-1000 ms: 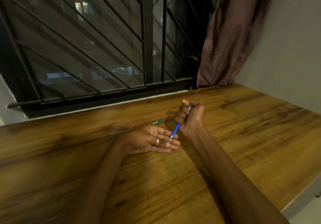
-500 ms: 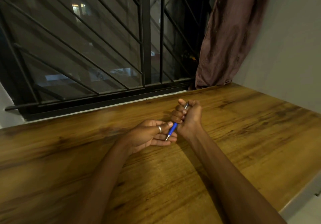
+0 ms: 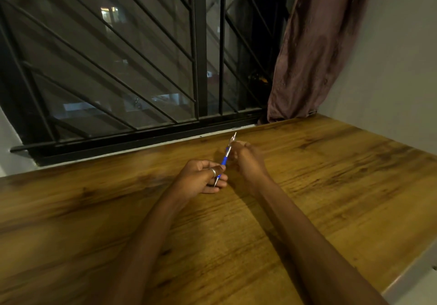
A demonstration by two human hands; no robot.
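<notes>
Seen from my head, the slim blue pen (image 3: 224, 160) with silver tip slants over the brown wooden table (image 3: 331, 186), near the black barred window (image 3: 201, 44). It looks light, stiff and probably slick, so the barrel is the place to pinch. My left hand (image 3: 201, 179) curls round its tip end and my right hand (image 3: 246, 160) grips the upper barrel. A moment ago my left palm lay open.

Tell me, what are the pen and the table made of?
The pen looks like smooth blue plastic, with shiny silver ends that may be metal. The table looks like wood, or maybe a wood-print top: brown grain streaks and a soft sheen.
</notes>
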